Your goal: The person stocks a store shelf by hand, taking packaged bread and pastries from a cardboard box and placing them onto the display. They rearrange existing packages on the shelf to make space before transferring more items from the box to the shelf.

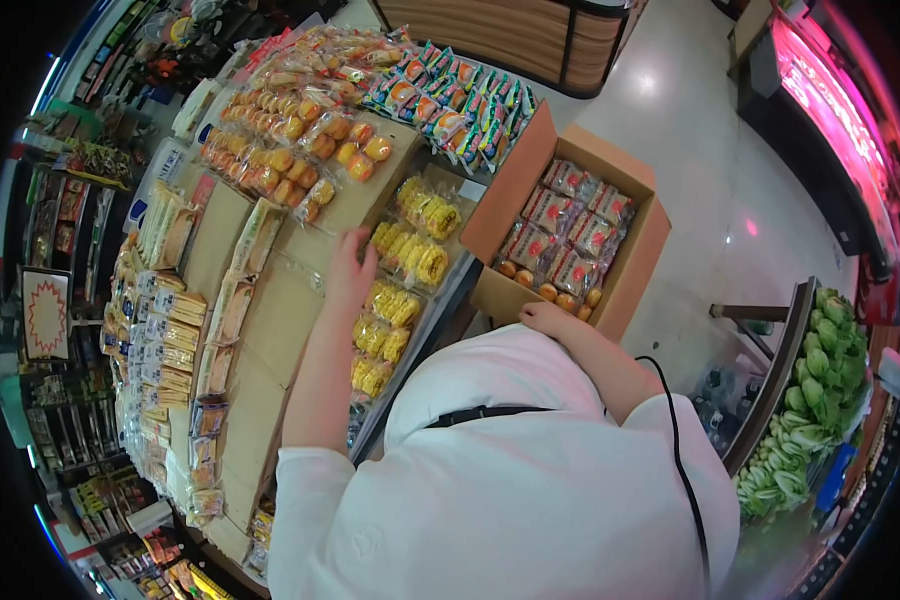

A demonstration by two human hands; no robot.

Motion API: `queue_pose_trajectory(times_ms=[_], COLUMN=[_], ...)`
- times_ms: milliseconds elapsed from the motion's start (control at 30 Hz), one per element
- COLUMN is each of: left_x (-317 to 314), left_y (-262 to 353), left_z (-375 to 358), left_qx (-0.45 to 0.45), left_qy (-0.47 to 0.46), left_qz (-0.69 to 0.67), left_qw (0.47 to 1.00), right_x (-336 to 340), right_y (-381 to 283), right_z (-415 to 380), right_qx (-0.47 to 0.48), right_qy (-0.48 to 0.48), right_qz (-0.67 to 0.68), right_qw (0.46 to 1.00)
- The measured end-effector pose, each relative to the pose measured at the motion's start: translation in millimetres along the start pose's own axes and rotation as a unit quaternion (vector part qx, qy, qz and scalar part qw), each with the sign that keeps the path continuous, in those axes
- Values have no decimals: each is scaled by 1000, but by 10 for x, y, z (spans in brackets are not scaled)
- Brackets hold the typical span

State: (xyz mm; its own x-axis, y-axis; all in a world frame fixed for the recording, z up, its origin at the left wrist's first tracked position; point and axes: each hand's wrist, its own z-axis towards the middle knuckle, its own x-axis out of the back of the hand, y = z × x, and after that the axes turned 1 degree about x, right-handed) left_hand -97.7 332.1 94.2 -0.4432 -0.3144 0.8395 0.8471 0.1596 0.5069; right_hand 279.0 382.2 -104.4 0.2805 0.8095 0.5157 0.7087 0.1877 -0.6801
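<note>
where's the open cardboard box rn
In the head view, the open cardboard box is to the right of the yellow packs, just beyond the right hand.

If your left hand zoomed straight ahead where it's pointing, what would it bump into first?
Probably the bagged round buns, just past a bare bit of cardboard. I can't tell how high the left hand is, though, so it might pass over them.
</note>
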Motion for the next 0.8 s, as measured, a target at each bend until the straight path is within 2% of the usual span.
queue_pose_trajectory(times_ms=[67,167,267,333,433,500,567,600,667,700,767,800], left_x=[-94,-130,-315,-348,-524,-574,-409,-338,-396,-446,-621,-725], left_y=[-33,-10,-177,5,-176,-252,82,191,409,855,1273,1471], left_z=[455,1113,1445,1520,1463,1446,1328,1267,1064,864,592,461], left_qx=[-132,-121,-111,48,8,30,107,146,171,165,118,78], left_qy=[144,145,73,-93,-33,-13,-48,-64,-94,-94,-175,-204], left_qz=[139,201,273,350,398,384,181,77,-210,-344,-369,-328], left_qw=[971,961,953,931,917,923,976,984,958,920,905,919], right_x=[29,59,192,220,394,357,494,584,741,837,1081,1180], right_y=[94,187,234,272,241,332,194,121,-14,-188,-557,-733], right_z=[-59,-188,-395,-521,-643,-633,-687,-679,-628,-650,-681,-693], right_qx=[-11,-33,-73,-103,-150,-86,-49,-30,8,28,83,116], right_qy=[10,27,29,21,-11,52,99,102,107,125,158,173], right_qz=[21,66,113,150,215,190,187,197,216,285,416,480], right_qw=[1000,997,990,983,965,977,976,975,970,950,892,852])
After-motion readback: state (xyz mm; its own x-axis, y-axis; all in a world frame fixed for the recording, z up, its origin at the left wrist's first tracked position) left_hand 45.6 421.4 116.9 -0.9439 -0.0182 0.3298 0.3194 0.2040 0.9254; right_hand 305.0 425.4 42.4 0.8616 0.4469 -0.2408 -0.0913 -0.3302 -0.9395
